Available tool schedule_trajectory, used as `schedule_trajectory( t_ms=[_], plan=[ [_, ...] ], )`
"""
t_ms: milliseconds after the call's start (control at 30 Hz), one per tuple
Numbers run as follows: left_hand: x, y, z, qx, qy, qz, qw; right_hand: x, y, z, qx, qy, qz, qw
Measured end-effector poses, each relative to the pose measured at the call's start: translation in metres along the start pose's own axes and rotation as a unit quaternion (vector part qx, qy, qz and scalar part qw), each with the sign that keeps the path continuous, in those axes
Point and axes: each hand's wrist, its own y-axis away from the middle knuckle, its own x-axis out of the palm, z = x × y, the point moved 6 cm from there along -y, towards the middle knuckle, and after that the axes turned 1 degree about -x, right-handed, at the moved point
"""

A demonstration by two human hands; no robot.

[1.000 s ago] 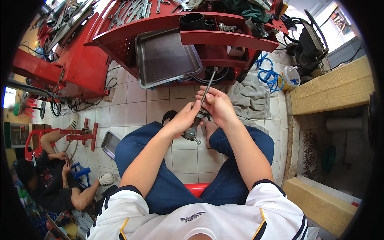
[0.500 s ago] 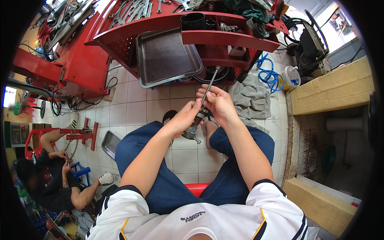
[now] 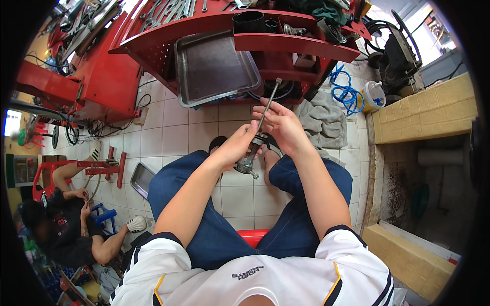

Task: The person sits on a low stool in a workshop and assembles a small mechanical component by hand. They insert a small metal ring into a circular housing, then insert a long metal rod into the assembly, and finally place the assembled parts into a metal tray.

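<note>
In my left hand (image 3: 236,147) is a metal part with a long thin rod (image 3: 272,95); the fingers are wrapped round it where rod and body meet. The thicker dark body (image 3: 247,164) hangs below that hand, over the floor between my knees, with a small fitting at its lower end. The rod slants up and away to the right and has a small block or nut at its tip. My right hand (image 3: 284,131) is beside the rod, palm toward it, its fingers stretched out and apart behind the rod. Whether they press on it I cannot tell.
Ahead stands a red tool cart (image 3: 296,43) with several wrenches on top. A large metal tray (image 3: 217,69) juts from it. On the floor are a grey cloth (image 3: 322,122), blue hose (image 3: 344,94), white bucket (image 3: 372,97) and small tray (image 3: 142,178). Another person (image 3: 66,224) sits at left.
The whole view has shifted slightly. My hands keep nearly the same places, left on the metal part and right beside the rod.
</note>
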Motion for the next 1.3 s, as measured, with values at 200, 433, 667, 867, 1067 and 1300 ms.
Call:
schedule_trajectory(
  t_ms=[200, 433, 667, 867, 1067, 1300],
  plan=[
    [-0.001, -0.004, 0.007, -0.028, -0.018, -0.009, 0.999, -0.017, -0.009, -0.011, -0.010, 0.137, -0.007, 0.991],
    [0.004, 0.002, -0.004, 0.015, 0.021, -0.002, 1.000, 0.006, 0.004, 0.010, -0.031, 0.036, 0.065, 0.997],
    [0.001, 0.005, -0.012, 0.229, -0.180, -0.044, 0.956, 0.014, 0.012, 0.026, -0.174, 0.256, 0.031, 0.950],
    [-0.002, 0.008, -0.025, 0.303, -0.294, -0.155, 0.893, 0.010, 0.015, 0.026, -0.167, 0.247, -0.019, 0.954],
    [0.002, 0.014, -0.032, 0.287, -0.324, -0.186, 0.882, 0.006, 0.007, 0.018, -0.154, 0.119, 0.026, 0.980],
    [-0.012, 0.001, -0.009, 0.184, -0.263, -0.167, 0.932, -0.001, 0.001, 0.008, -0.127, 0.147, -0.039, 0.980]
  ],
)
